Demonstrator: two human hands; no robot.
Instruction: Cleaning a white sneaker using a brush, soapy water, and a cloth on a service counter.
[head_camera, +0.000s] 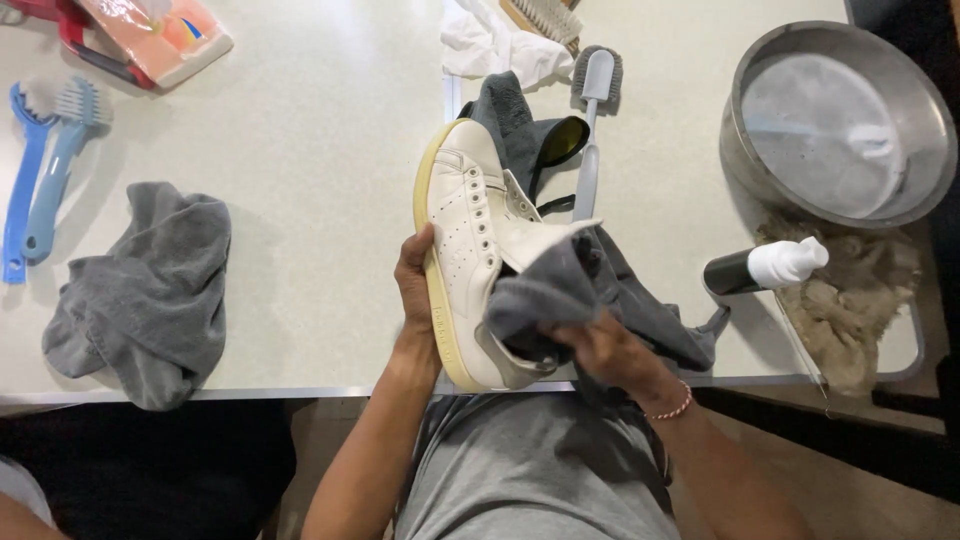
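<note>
pale speckled table (300, 200) with a metal edge, evenly lit; brown floor (860, 500) below.

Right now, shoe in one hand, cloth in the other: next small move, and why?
Probably draw the grey cloth along the white shoe's side toward the toe. The right hand presses the cloth against the heel end, while the left hand grips the sole edge and holds the shoe tilted, so the laced side toward the toe lies uncovered.

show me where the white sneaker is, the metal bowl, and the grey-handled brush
white sneaker (470, 215): head view, on its laced upper.
metal bowl (735, 140): head view, on its left outer wall.
grey-handled brush (587, 165): head view, on the handle.
</note>
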